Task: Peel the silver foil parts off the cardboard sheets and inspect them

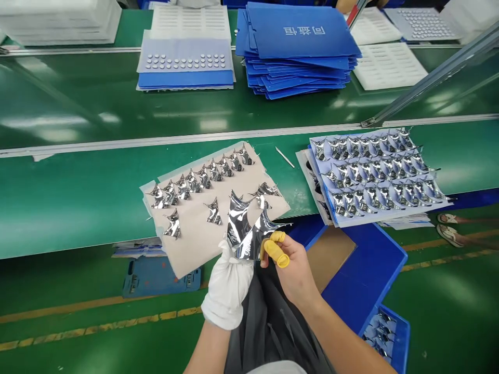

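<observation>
Handling and perhaps checking seems to be the step in hand: two mirror-bright pieces, the left shiny piece and the right shiny piece, are held up at lower centre, in front of the tan sheet on the green table. The left hand, in a soft white cloth glove, has its fingers pinched at the foot of the left shiny piece; the right hand, with yellow rubbery covers on some fingers, grasps the right shiny piece by its side. Whether the two pieces touch cannot be told. Both have hollowed edges, sharp horns and pale lettering. The next move probably calls for a light, steady hold, since such gloss would likely scratch or smudge. Similar curved pieces line the smooth sheet, and more glint on a pale tray at right.
</observation>
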Tool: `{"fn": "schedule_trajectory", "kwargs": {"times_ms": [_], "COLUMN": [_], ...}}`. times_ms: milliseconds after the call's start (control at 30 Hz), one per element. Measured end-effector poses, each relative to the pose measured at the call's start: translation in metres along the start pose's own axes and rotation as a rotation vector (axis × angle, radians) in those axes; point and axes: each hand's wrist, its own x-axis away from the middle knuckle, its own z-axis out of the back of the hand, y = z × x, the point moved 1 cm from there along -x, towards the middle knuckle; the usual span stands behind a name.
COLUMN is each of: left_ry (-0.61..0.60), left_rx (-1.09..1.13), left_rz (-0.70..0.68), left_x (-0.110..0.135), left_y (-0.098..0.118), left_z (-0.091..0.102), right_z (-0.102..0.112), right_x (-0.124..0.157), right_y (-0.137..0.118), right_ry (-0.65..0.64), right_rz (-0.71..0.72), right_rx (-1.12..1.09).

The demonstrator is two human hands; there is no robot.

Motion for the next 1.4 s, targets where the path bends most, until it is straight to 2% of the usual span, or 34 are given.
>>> {"fn": "schedule_trajectory", "kwargs": {"times_ms": [67,167,400,567,800,967,1100,1267,1400], "left_ry": [-0.004,-0.033,-0.03,-0.076,-0.122,-0.205,-0.223,-0.227,-0.216], "left_rx": [0.029,0.003,-0.086,-0.121,-0.11,-0.084,-0.065,-0.185,-0.215], "left_rz": [-0.022,0.029,0.12,0.109,0.188,0.247,0.256,0.288,0.258], "left_x": [0.003,0.007,0.014,0.017,0.016,0.018,0.018,0.02,0.022], "left_y": [-0.006,-0.014,-0.028,-0.033,-0.04,-0.042,-0.044,-0.049,-0.052], "left_z": [-0.009,-0.018,-0.02,-0.029,-0.026,-0.022,-0.019,-0.027,-0.033], "right_z": [0.004,0.012,0.028,0.037,0.042,0.044,0.046,0.046,0.045], "right_x": [0.006,0.013,0.023,0.027,0.034,0.038,0.041,0.048,0.051], "right_y": [-0.006,-0.014,-0.026,-0.029,-0.032,-0.033,-0.033,-0.036,-0.04], "right_ry": [0.023,0.048,0.137,0.171,0.15,0.149,0.12,0.104,0.088], "right_rz": [0.006,0.028,0.073,0.095,0.081,0.129,0.165,0.178,0.18], "right_rx": [0.01,-0.006,-0.093,-0.129,-0.198,-0.19,-0.15,-0.087,-0.061]}}
